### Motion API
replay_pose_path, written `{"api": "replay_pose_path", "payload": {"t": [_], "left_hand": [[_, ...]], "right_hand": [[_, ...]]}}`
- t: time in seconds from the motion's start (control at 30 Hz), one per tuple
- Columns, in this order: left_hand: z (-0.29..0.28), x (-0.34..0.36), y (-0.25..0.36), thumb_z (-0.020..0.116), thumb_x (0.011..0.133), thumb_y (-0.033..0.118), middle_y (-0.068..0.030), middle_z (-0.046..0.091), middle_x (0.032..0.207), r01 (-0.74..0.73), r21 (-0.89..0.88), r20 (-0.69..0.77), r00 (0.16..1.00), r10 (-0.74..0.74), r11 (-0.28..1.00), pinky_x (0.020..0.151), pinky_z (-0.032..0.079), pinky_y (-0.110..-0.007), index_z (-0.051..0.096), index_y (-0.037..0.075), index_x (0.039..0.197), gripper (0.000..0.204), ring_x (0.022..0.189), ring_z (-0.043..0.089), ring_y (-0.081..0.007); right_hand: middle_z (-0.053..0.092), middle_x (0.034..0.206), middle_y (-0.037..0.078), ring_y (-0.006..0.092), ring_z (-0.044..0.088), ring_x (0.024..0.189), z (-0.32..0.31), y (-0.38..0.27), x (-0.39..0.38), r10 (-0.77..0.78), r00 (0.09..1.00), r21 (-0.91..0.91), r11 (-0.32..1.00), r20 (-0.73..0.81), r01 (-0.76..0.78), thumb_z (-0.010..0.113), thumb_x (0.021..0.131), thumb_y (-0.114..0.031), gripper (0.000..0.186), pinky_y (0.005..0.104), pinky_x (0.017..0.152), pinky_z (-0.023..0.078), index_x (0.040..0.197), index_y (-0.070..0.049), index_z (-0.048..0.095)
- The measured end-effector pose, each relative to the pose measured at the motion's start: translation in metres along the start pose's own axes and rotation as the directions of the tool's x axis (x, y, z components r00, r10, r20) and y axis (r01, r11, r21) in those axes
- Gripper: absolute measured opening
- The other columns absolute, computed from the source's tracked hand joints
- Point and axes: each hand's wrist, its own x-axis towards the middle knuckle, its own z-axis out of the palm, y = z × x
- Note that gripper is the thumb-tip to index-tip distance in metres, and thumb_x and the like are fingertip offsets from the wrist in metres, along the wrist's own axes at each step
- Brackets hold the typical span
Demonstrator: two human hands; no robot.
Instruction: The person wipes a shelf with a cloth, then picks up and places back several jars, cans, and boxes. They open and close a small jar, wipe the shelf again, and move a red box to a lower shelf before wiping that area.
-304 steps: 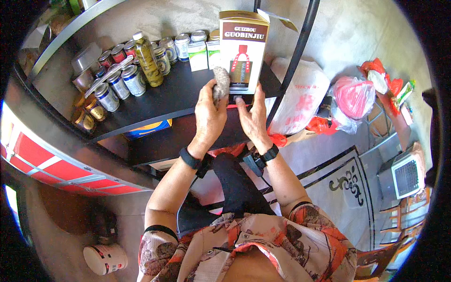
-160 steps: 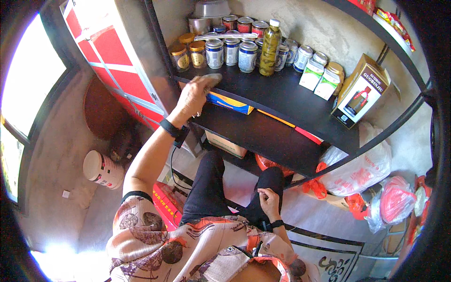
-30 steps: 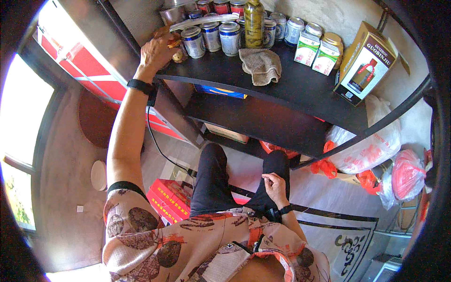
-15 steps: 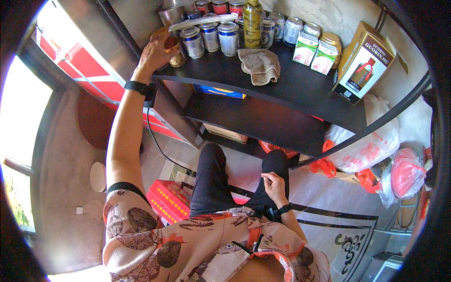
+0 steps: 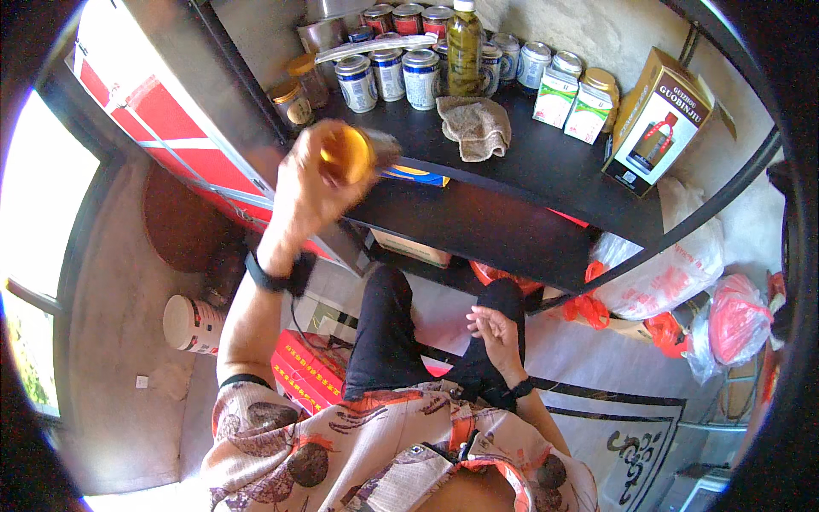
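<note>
My left hand [image 5: 309, 189] is wrapped round a jar with a gold lid [image 5: 348, 155], raised off the shelf and tilted with its lid toward me. Motion smears the jar, so its contents cannot be made out. Beyond it, at the left end of the black shelf [image 5: 533, 162], stand two more gold-lidded jars, one [image 5: 291, 104] nearer and one [image 5: 308, 78] behind. White-and-blue cans [image 5: 356, 84] line the shelf to their right. Over my right thigh hangs my right hand [image 5: 498, 338], fingers loosely apart and holding nothing.
A tall bottle of green pickles [image 5: 464, 51], a brown cloth [image 5: 474, 128], small cartons [image 5: 589, 113] and a bottle box [image 5: 657, 124] occupy the shelf. Plastic bags [image 5: 661, 269] lie at right. A red box [image 5: 307, 369] and white bucket [image 5: 193, 324] stand at left.
My left hand has lifted the gold-lidded jar off the shelf and drawn it toward me, slightly right, uncovering the jars behind. My right hand's fingers have spread, while the hand stays near the thigh.
</note>
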Motion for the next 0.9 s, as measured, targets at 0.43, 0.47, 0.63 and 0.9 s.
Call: {"api": "replay_pose_path", "payload": {"t": [0.43, 0.47, 0.63, 0.9], "left_hand": [[0.076, -0.118, 0.095, 0.065, 0.084, 0.062, -0.0127, 0.062, 0.106, -0.409, -0.327, 0.475, 0.708, 0.522, 0.852, 0.071, 0.059, -0.039, 0.053, 0.011, 0.127, 0.068, 0.085, 0.07, -0.0301], [0.082, -0.12, 0.093, 0.063, 0.086, 0.061, -0.0122, 0.061, 0.107, -0.509, -0.335, 0.448, 0.654, 0.609, 0.793, 0.07, 0.059, -0.039, 0.054, 0.012, 0.127, 0.065, 0.084, 0.07, -0.0295], [0.111, -0.129, 0.093, 0.059, 0.094, 0.044, -0.0092, 0.057, 0.096, -0.559, -0.389, 0.375, 0.63, 0.68, 0.732, 0.059, 0.056, -0.035, 0.06, 0.012, 0.116, 0.039, 0.07, 0.066, -0.0242], [0.135, -0.142, 0.118, 0.059, 0.091, 0.039, -0.0114, 0.059, 0.108, -0.576, -0.276, 0.331, 0.694, 0.639, 0.769, 0.062, 0.057, -0.037, 0.061, 0.017, 0.118, 0.035, 0.076, 0.067, -0.0255]], "right_hand": [[0.065, 0.115, 0.014, 0.0273, 0.068, 0.091, 0.022, -0.088, -0.009, 0.411, 0.82, 0.848, 0.176, 0.398, -0.5, 0.042, 0.102, -0.051, 0.055, 0.0397, 0.063, 0.059, 0.127, -0.004, 0.057], [0.066, 0.106, 0.013, 0.025, 0.066, 0.08, 0.021, -0.086, -0.013, 0.457, 0.801, 0.807, 0.254, 0.386, -0.534, 0.043, 0.102, -0.05, 0.052, 0.0361, 0.056, 0.056, 0.122, -0.005, 0.059], [0.063, 0.072, 0.006, 0.0177, 0.051, 0.038, 0.02, -0.074, -0.018, 0.388, 0.819, 0.787, 0.292, 0.423, -0.544, 0.042, 0.101, -0.051, 0.046, 0.0238, 0.029, 0.034, 0.101, -0.01, 0.062], [0.059, 0.067, 0.0, 0.0123, 0.053, 0.044, 0.005, -0.072, -0.027, 0.443, 0.89, 0.862, 0.402, 0.113, -0.309, 0.042, 0.1, -0.056, 0.045, 0.0235, 0.033, 0.035, 0.094, -0.015, 0.062]]}}
